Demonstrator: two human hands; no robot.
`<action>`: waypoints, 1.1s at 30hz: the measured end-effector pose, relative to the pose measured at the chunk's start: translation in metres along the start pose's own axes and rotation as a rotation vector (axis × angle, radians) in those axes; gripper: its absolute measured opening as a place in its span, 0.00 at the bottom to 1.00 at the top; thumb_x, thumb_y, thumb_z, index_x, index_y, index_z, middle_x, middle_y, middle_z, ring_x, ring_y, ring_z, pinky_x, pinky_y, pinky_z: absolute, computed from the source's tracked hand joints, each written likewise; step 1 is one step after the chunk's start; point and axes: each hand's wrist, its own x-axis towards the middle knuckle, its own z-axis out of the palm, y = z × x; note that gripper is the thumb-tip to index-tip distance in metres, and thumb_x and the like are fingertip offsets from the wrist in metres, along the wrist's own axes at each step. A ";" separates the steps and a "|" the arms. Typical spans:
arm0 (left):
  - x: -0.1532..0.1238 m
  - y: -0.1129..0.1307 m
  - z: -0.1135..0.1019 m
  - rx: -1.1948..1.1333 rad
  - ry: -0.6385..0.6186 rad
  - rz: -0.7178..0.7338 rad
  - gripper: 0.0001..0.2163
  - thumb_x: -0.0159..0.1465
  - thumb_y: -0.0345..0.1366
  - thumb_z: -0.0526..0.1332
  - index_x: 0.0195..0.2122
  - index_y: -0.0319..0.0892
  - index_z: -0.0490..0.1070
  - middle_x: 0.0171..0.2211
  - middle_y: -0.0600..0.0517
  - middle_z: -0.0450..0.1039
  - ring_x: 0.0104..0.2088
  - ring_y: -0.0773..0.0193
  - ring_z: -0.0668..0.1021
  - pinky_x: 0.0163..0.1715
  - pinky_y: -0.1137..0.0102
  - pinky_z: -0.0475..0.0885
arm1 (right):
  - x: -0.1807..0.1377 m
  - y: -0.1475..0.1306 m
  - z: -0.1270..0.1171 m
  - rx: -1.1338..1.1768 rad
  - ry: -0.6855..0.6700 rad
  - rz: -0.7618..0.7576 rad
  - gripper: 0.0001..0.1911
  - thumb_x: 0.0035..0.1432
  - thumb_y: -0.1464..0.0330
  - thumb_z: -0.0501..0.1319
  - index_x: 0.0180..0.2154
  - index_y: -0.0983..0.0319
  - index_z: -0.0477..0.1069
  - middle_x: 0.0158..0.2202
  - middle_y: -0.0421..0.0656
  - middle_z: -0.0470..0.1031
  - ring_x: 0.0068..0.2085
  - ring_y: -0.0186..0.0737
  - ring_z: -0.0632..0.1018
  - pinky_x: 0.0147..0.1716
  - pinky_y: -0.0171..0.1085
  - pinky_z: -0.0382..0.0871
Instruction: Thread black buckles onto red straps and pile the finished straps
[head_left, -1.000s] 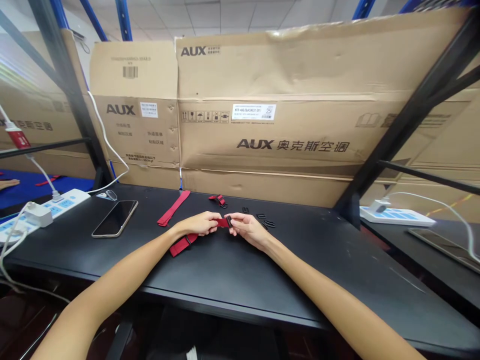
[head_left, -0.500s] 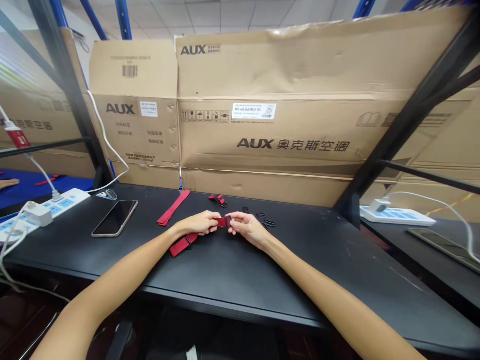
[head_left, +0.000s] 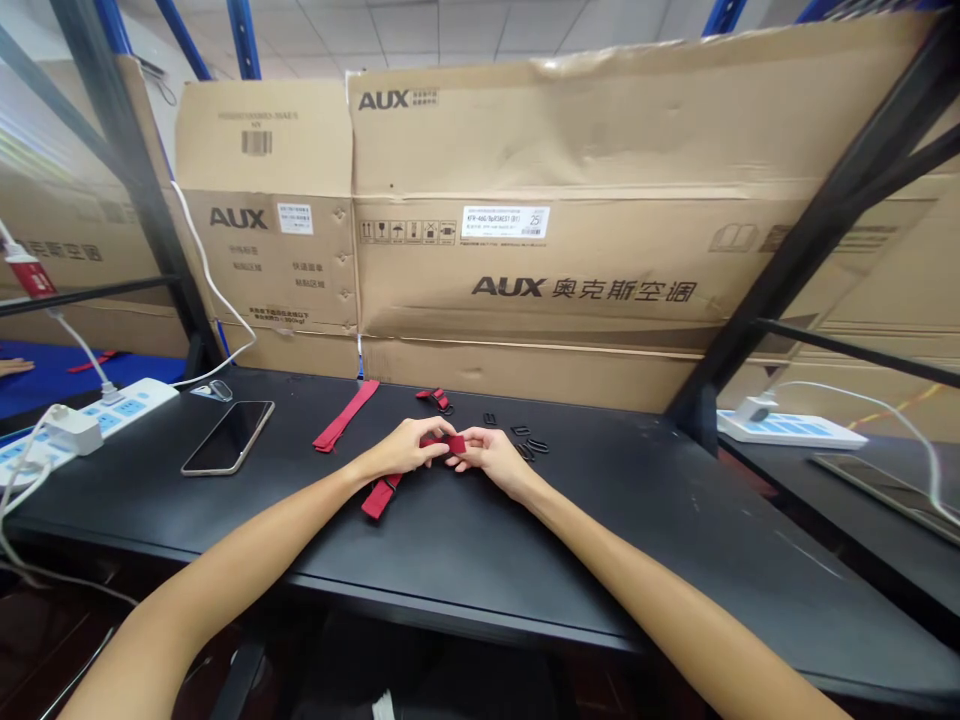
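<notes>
A red webbing strap (head_left: 384, 494) runs between my hands above the black table, its loose part hanging below my left hand with a black buckle on it. My left hand (head_left: 411, 445) is closed on the strap. My right hand (head_left: 487, 455) pinches the strap's end, which stands up at the fingertips; the buckle seen there before is hidden now. Beyond my hands lies another red strap with a black buckle (head_left: 435, 400). To the left rest flat red straps (head_left: 346, 416). Several loose black buckles (head_left: 520, 431) lie just right of my right hand.
A phone (head_left: 229, 438) lies on the left of the black table (head_left: 600, 560). Power strips stand at the left (head_left: 135, 402) and right (head_left: 787, 430), with white cables. Cardboard sheets (head_left: 570, 240) wall the back between black metal posts. Another person's hand (head_left: 15, 367) shows at far left.
The strap's end has turned up over the fingertips, covering the buckle. My left hand has shifted slightly and its fingers have loosened; the hanging part of the strap has swung right.
</notes>
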 end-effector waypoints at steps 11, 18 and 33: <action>0.005 -0.011 -0.006 -0.104 -0.099 -0.095 0.13 0.59 0.45 0.58 0.34 0.39 0.68 0.30 0.51 0.72 0.25 0.69 0.74 0.26 0.73 0.71 | 0.004 0.006 0.004 -0.063 0.036 -0.007 0.17 0.46 0.60 0.67 0.33 0.65 0.69 0.24 0.44 0.77 0.27 0.40 0.79 0.29 0.40 0.75; 0.007 -0.014 -0.003 -0.116 -0.028 -0.102 0.11 0.58 0.42 0.58 0.30 0.37 0.68 0.30 0.50 0.72 0.29 0.66 0.76 0.30 0.72 0.71 | 0.006 0.010 0.005 -0.062 0.099 -0.022 0.19 0.44 0.58 0.68 0.31 0.64 0.67 0.22 0.43 0.76 0.25 0.40 0.78 0.27 0.39 0.74; 0.003 -0.012 -0.003 0.040 0.030 -0.047 0.07 0.57 0.37 0.57 0.29 0.39 0.65 0.26 0.53 0.74 0.26 0.67 0.76 0.27 0.74 0.69 | 0.000 0.003 0.007 -0.027 -0.011 -0.106 0.17 0.49 0.58 0.65 0.35 0.65 0.71 0.27 0.44 0.77 0.29 0.39 0.78 0.31 0.38 0.72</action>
